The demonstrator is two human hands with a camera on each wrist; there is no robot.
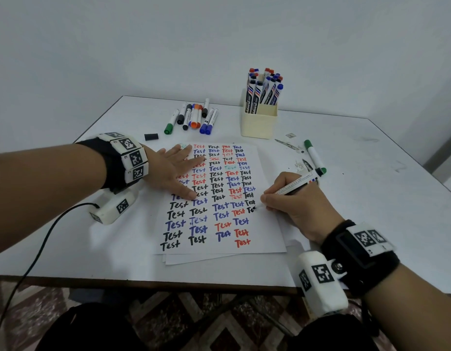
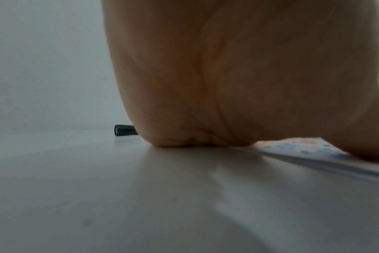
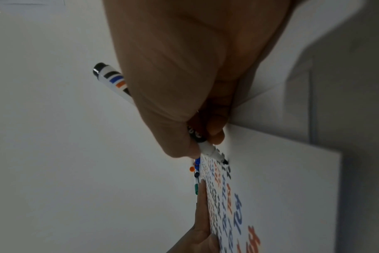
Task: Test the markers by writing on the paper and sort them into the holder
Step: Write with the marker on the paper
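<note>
Fingers [image 3: 214,130] of right hand [image 1: 295,206] pinching black marker [image 1: 292,185] low on barrel, tip on paper [image 1: 267,231] right of centre; light, stiff, slick plastic, best held near nib. Left hand [image 1: 173,171] flat, pinning flimsy sheet. Holder [image 1: 258,122] upper right on surface [image 1: 371,198]

You have one cream holder [image 1: 258,122] near the table's [image 1: 371,198] far edge, packed with roughly ten markers, too crowded to count exactly. Eight loose markers [image 1: 194,117] lie in a cluster, one green marker [image 1: 314,155] near the right edge, one loose black cap [image 1: 151,137], and one marker in hand [image 1: 292,184].
</note>
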